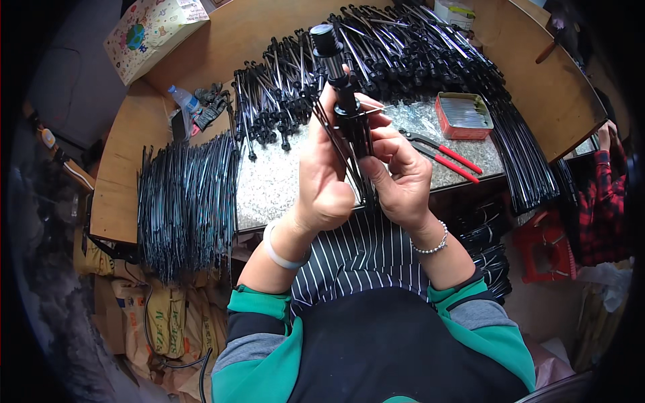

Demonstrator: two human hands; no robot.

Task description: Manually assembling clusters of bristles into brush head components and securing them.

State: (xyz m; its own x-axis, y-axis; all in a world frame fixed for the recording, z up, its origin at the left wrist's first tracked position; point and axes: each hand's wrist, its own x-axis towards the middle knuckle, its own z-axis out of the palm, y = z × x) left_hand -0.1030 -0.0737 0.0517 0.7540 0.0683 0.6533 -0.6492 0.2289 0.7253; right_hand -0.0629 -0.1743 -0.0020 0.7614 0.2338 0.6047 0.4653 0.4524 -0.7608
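Note:
Before my chest I hold up what looks like a black umbrella frame (347,105), its round capped end pointing up and away from me. My left hand (324,178) is closed round its left side. On the right, my right hand (402,171) pinches the thin black ribs with thumb and curled fingers. A fine pale wire (373,109) sticks out sideways from the collar near my right fingertips. Red-handled pliers (449,156) lie on the speckled worktop (265,191) right of my hands. Beyond them stands a red tin (463,131) holding thin pale wires.
Many black umbrella shafts (282,87) are piled along the back. Bundled black ribs (185,201) hang over the left edge, with more long rods (531,168) at the right. A plastic bottle (185,99) lies by dark gloves (209,104). At far right is another person's plaid sleeve (603,201).

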